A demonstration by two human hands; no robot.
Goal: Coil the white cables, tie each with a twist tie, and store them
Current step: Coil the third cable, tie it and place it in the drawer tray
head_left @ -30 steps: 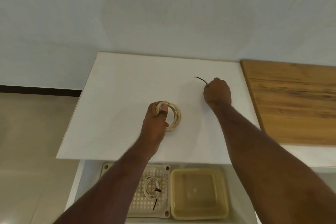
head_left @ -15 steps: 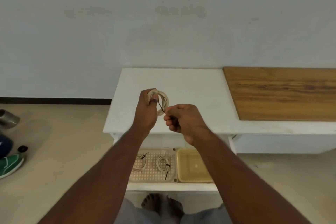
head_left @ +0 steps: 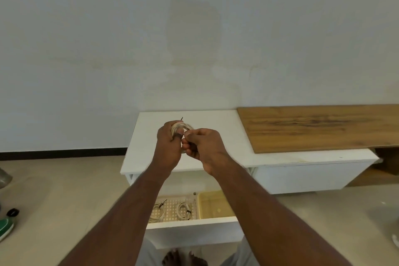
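My left hand [head_left: 169, 143] grips a coiled white cable [head_left: 181, 127] and holds it up above the white table [head_left: 207, 119]. My right hand [head_left: 203, 146] is closed right beside it, pinching a thin black twist tie [head_left: 181, 118] whose tip sticks up over the coil. Most of the tie and the coil's lower half are hidden by my fingers. Below the table an open drawer [head_left: 194, 221] holds a perforated white tray [head_left: 170, 205] with two coiled cables, one [head_left: 158, 211] on the left and one [head_left: 183, 209] on the right, each bound with a black tie.
A yellowish plastic bin [head_left: 210, 203] sits in the drawer right of the tray. A wooden board [head_left: 319, 125] covers the table's right part. A green shoe [head_left: 5, 228] and a small black object [head_left: 13, 212] lie on the floor at left. My bare feet [head_left: 183, 258] show below the drawer.
My right hand picked the black tie off the table and brought it to the coil. Both hands lifted off the table and the view pulled back and rose.
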